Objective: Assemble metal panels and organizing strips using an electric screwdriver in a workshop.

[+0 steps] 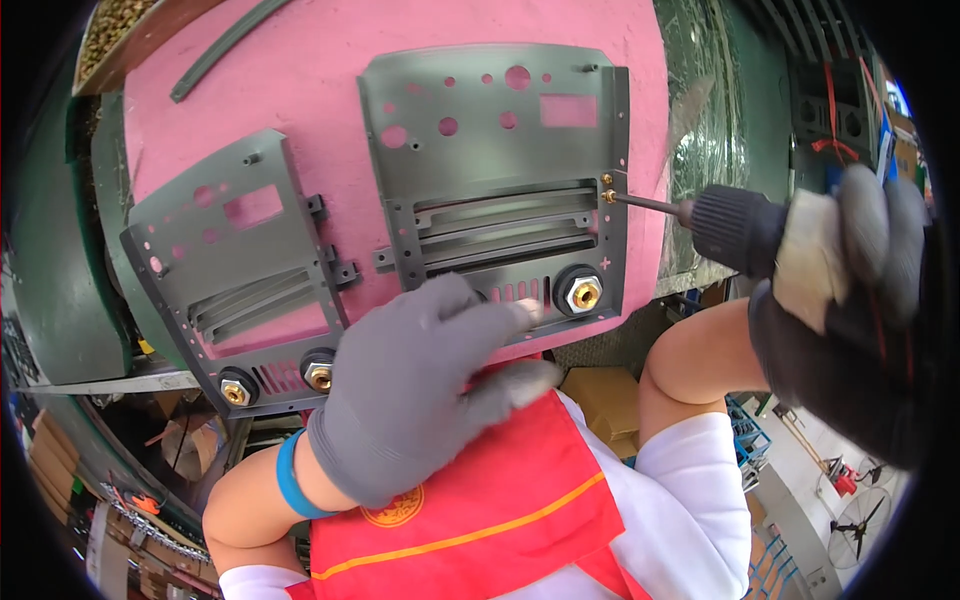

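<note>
My right hand (850, 260), in a dark glove, is wrapped around a black power screwdriver (735, 230). Its long bit runs left to a small brass screw (609, 196) at the right edge of a grey metal panel (480, 160). A second brass screw (606, 179) sits just above it. My left hand (410, 380), in a grey glove, reaches over the panel's near edge, with thumb and fingers apart. It hides part of the lower slots and of one round fitting. A brass fitting with a hex nut (583, 294) shows at the panel's near right corner.
A similar grey panel (235, 235) lies at the left on the pink mat (330, 120). Beyond it are a dark curved strip (225, 50) and a tray of small brass parts (110, 35). Clear plastic film (705, 120) covers the right side.
</note>
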A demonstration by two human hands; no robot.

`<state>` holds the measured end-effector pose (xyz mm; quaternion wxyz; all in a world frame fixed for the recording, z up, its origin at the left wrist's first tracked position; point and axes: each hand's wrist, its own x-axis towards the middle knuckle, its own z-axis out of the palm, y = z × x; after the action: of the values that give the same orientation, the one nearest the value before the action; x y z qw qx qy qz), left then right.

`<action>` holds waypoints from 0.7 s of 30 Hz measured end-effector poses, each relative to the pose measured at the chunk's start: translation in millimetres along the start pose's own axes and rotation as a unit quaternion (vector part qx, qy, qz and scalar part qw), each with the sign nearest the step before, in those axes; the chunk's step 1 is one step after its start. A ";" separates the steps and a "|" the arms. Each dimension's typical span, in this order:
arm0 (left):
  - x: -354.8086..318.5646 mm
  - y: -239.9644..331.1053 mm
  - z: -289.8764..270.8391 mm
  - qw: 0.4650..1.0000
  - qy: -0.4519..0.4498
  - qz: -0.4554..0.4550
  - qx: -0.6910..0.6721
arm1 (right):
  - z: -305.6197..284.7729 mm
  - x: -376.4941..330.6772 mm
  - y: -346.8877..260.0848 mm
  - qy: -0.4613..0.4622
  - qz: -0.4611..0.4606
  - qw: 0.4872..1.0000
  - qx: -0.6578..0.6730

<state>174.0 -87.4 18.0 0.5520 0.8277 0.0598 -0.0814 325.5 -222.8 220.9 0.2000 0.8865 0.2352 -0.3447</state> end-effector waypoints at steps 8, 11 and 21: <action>-13.5 -15.1 23.2 0.941 -0.004 0.182 0.287 | 11.8 6.0 5.5 -0.030 0.018 0.999 0.016; -9.8 -16.2 22.0 0.947 -0.005 0.183 0.265 | 13.9 8.0 5.4 -0.035 0.015 0.999 0.023; -4.2 -15.5 23.7 0.940 -0.008 0.199 0.276 | 14.3 11.3 4.6 -0.043 0.014 0.998 0.037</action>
<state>165.3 -103.4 -4.1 0.3072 0.9419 -0.1356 0.0106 328.0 -230.8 204.1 0.1820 0.8809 0.2008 -0.3881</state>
